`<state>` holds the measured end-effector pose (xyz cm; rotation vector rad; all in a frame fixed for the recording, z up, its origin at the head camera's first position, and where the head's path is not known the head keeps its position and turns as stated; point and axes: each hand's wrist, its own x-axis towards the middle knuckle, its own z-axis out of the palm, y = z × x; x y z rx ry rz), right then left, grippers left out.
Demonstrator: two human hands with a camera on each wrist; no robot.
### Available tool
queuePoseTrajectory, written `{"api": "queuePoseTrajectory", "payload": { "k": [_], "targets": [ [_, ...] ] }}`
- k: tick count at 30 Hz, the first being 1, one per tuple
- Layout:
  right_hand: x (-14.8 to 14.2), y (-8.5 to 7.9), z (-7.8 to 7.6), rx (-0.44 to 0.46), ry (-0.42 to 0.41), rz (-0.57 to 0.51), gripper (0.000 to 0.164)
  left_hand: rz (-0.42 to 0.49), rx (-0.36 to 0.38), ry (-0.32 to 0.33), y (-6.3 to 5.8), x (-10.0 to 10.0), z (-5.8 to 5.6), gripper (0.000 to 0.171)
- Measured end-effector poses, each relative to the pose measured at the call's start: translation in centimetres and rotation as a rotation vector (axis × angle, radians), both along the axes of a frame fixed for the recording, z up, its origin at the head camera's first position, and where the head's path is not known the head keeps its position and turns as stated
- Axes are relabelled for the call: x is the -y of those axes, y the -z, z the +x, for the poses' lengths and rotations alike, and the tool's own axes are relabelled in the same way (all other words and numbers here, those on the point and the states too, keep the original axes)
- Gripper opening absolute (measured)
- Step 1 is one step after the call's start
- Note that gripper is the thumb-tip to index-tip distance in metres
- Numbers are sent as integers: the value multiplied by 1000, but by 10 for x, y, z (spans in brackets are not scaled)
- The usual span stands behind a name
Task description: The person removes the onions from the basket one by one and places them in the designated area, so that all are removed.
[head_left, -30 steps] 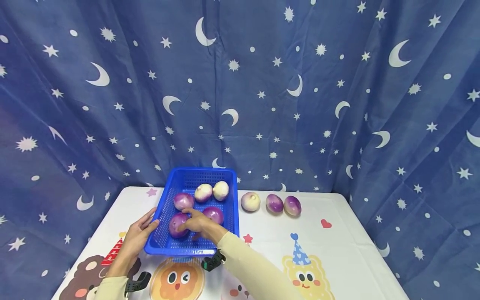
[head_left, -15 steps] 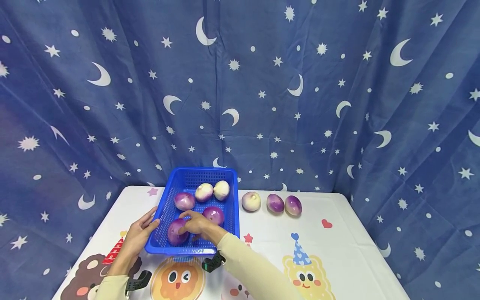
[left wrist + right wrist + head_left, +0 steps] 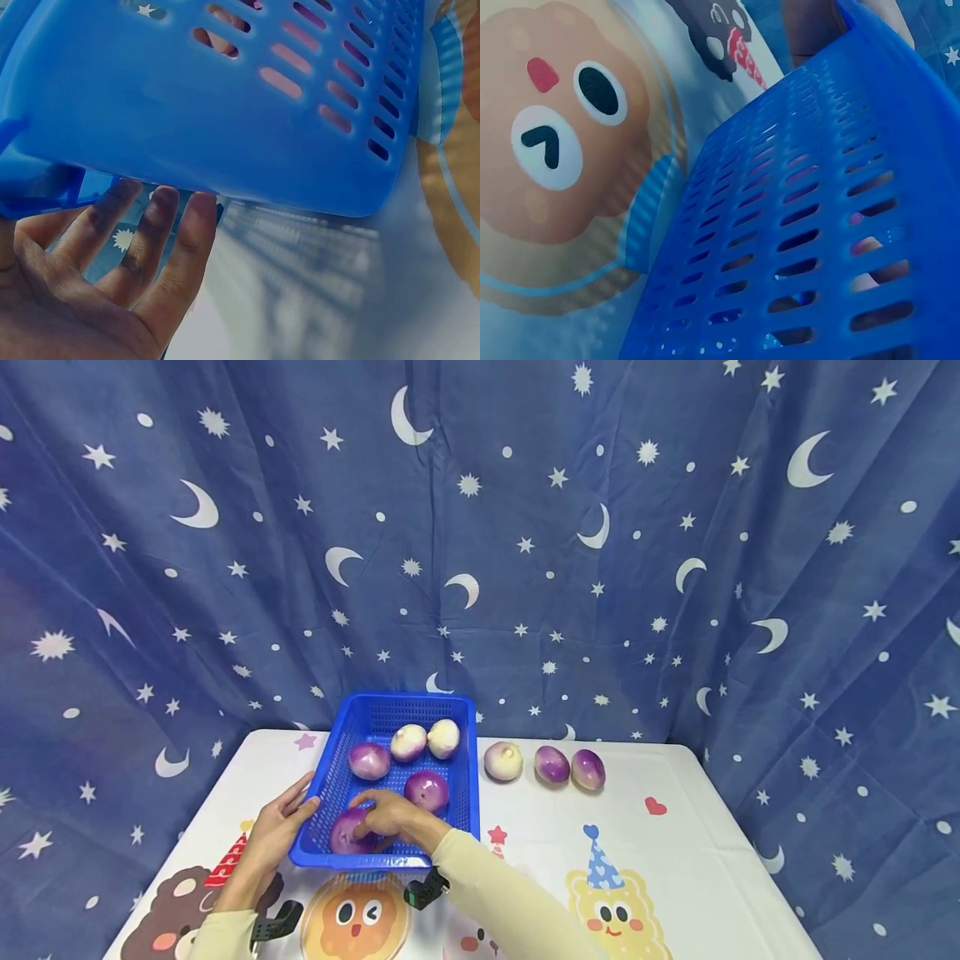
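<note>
A blue perforated plastic basket (image 3: 474,752) stands at the left of the table. My left hand (image 3: 273,831) grips its left side; in the left wrist view the fingers (image 3: 184,255) reach against the lower part of the basket's wall. My right hand (image 3: 393,816) is inside the basket, its fingers and thumb round a purple onion (image 3: 347,835) in the near left corner. Another purple onion (image 3: 427,791) lies just beyond that hand. Farther back are a purple onion (image 3: 369,762) and two whitish ones, a left onion (image 3: 408,743) and a right onion (image 3: 443,739). The basket wall mostly hides my right hand in the right wrist view.
Right of the basket, a whitish onion (image 3: 503,761) and two purple onions, one nearer (image 3: 552,765) and one farther right (image 3: 588,769), lie in a row on the white cartoon-print tablecloth (image 3: 705,852). A blue curtain (image 3: 525,568) with moons and stars hangs behind the table.
My right hand has moved the purple onion toward the basket's near left corner. The left hand has stayed at the basket's left side.
</note>
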<state>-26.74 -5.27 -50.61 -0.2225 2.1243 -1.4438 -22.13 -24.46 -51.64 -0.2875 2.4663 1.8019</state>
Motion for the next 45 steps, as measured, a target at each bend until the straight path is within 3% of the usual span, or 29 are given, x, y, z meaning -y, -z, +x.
{"api": "queuePoseTrajectory", "payload": {
  "k": [14, 24, 34, 45],
  "targets": [
    [-16, -13, -6, -2, 25, -147, 49, 0, -2, -9, 0, -1, 0, 63],
    [-37, -32, -6, 64, 24, -315, 49, 6, 3, -12, -3, 1, -2, 65],
    [-59, -43, -2, 34, -11, -363, 50, 16, 22, -7, -1, 2, 0, 67],
    [-80, -59, 3, 34, 25, -418, 52, 22, 24, -12, 0, 2, -2, 67]
  ]
}}
